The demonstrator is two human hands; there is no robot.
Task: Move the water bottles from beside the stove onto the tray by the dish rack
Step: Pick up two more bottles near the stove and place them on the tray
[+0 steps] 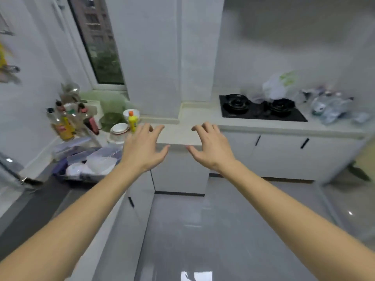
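The water bottles [329, 107] lie in a loose, blurred heap on the tabletop [263, 126] just right of the stove [261, 109], well apart from both hands, so nothing has been picked up yet. The tray is hard to make out in the clutter by the dish rack [89, 163] at the left. Both arms reach forward at chest height; the left hand [142, 148] and right hand [209, 147] hover palm-down, fingers spread and relaxed, holding nothing, probably readied for a two-handed pickup.
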